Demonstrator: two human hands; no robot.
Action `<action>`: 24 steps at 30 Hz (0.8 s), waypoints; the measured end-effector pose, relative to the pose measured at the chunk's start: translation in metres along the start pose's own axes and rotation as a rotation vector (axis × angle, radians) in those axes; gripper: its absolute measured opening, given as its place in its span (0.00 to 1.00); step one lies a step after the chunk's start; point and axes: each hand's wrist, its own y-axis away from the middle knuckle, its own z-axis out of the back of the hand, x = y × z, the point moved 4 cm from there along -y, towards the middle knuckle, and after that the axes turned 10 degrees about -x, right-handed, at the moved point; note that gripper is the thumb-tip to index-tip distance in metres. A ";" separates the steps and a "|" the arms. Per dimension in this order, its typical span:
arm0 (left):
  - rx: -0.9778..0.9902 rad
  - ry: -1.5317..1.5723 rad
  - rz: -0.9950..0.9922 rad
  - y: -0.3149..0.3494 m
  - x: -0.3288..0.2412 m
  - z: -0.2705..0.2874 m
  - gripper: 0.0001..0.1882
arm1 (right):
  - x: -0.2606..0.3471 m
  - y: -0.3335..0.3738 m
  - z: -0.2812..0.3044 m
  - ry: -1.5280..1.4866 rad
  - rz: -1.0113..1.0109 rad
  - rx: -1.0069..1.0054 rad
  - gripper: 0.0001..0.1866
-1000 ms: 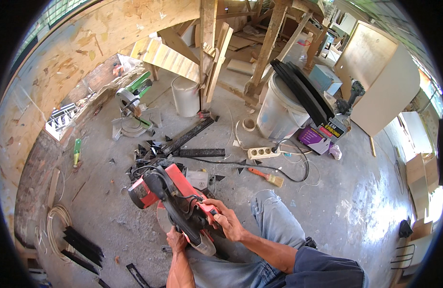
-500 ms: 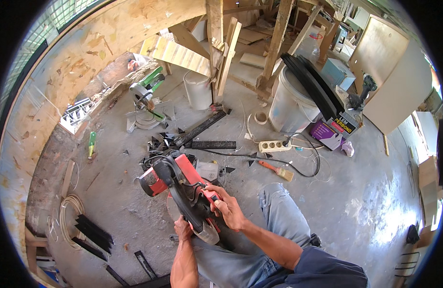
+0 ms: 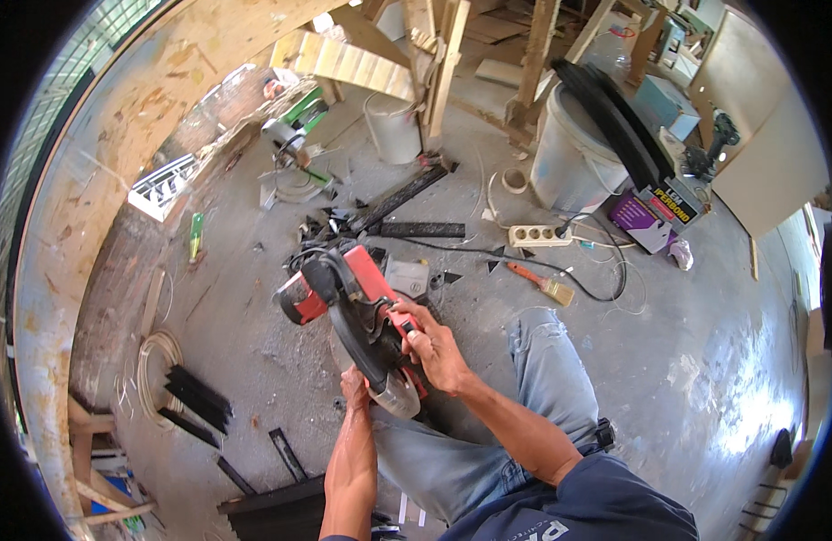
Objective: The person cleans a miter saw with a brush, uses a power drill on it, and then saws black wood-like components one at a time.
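Observation:
A red and black miter saw (image 3: 369,279) stands on the floor in front of me, its rounded blade guard toward my legs. My right hand (image 3: 432,347) is wrapped round the saw's red handle, thumb on top. Low beside the guard, my left hand (image 3: 354,386) is closed; the saw's body and guard hide whatever its fingers hold. Black strips (image 3: 422,230) and small dark triangular offcuts (image 3: 318,225) lie just beyond the saw.
A cream power strip (image 3: 539,236) and a paintbrush (image 3: 544,284) lie right of the saw. Farther back stand a white bucket (image 3: 560,153) with black strips across it and a green miter saw (image 3: 294,135). Coiled cable (image 3: 154,370) and dark strips (image 3: 199,398) lie at left.
The whole view has shifted, so the scene sits higher and farther right, with more black strips showing at the lower edge. Both hands keep their places at the saw.

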 end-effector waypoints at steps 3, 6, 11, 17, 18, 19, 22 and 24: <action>0.009 -0.070 -0.016 0.005 -0.016 0.002 0.22 | -0.001 0.001 -0.001 -0.022 -0.041 0.016 0.25; -0.005 -0.113 -0.037 0.002 -0.008 0.009 0.22 | -0.003 0.002 -0.010 -0.097 -0.059 0.031 0.26; -0.047 -0.144 0.037 0.011 -0.028 0.011 0.18 | -0.015 0.003 -0.011 -0.185 -0.064 0.000 0.26; -0.039 -0.180 0.055 0.018 -0.046 0.013 0.17 | -0.018 0.003 -0.008 -0.189 -0.029 0.018 0.30; -0.044 -0.171 0.075 0.016 -0.037 0.013 0.17 | -0.020 0.004 -0.011 -0.209 -0.023 0.015 0.31; -0.054 -0.165 0.086 0.014 -0.030 0.012 0.17 | -0.020 0.004 -0.013 -0.230 -0.017 0.008 0.31; -0.053 -0.192 0.085 0.011 -0.020 0.006 0.22 | -0.019 0.004 -0.012 -0.240 -0.008 0.022 0.31; -0.058 -0.190 0.063 0.011 -0.021 0.002 0.22 | -0.020 0.003 -0.010 -0.241 -0.003 0.023 0.31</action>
